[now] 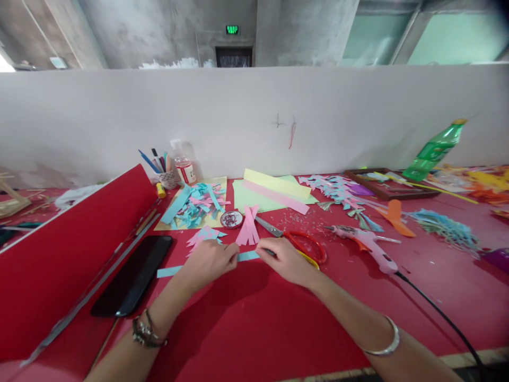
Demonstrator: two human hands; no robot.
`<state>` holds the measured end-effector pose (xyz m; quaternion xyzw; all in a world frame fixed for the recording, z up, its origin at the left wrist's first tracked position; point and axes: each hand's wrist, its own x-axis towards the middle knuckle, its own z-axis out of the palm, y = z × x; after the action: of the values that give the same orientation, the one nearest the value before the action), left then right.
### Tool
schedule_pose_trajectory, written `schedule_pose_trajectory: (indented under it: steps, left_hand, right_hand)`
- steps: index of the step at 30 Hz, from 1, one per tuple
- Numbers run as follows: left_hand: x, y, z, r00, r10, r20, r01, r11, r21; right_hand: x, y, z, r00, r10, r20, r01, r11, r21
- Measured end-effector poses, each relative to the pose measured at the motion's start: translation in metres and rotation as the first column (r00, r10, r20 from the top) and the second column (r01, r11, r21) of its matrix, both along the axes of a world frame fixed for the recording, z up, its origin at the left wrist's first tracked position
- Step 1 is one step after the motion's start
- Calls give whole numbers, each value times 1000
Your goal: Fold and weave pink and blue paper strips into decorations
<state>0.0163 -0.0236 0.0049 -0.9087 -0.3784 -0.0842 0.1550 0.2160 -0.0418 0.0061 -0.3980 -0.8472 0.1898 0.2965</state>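
My left hand (209,261) and my right hand (284,259) rest on the red table (258,318), both pinched on a long blue paper strip (170,271) that lies flat between and to the left of them. Just beyond my hands lie a bunch of pink paper strips (248,225) and a woven pink and blue paper piece (204,235). Red-handled scissors (302,242) lie right behind my right hand.
A black phone (133,276) and a metal ruler (87,294) lie at the left beside a red board (59,254). A pink glue gun (368,241) with its black cord lies at the right. Paper sheets, cut scraps, a pen cup, a small round tin and a green bottle (433,151) stand farther back.
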Motion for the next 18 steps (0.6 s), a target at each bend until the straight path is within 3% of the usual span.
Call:
schedule_pose_trajectory:
  steps: [7,11,13,15,16,18]
  left_hand:
    - [-44,15,25,957,275,95,-269,960,-72]
    - [-83,25,29,826,544,149,-551,834,8]
    - [-89,27,29,759,619,204,-643,761,85]
    - [-80,23,29,750,576,325,-644,748,162]
    - [-70,20,28,788,486,377,-577,796,180]
    - [-43,11,25,894,232,383,-312,936,161]
  right_hand:
    - [23,14,4,982,-171,-82,175,983,55]
    - [28,17,3,971,-206,-122,218,972,89]
    - [27,16,2,967,-209,-143,224,970,97]
    - [22,13,2,976,-168,-137,183,978,99]
    - [18,10,1,984,-127,-124,140,985,102]
    - [11,5,0,996,-32,-82,41,994,106]
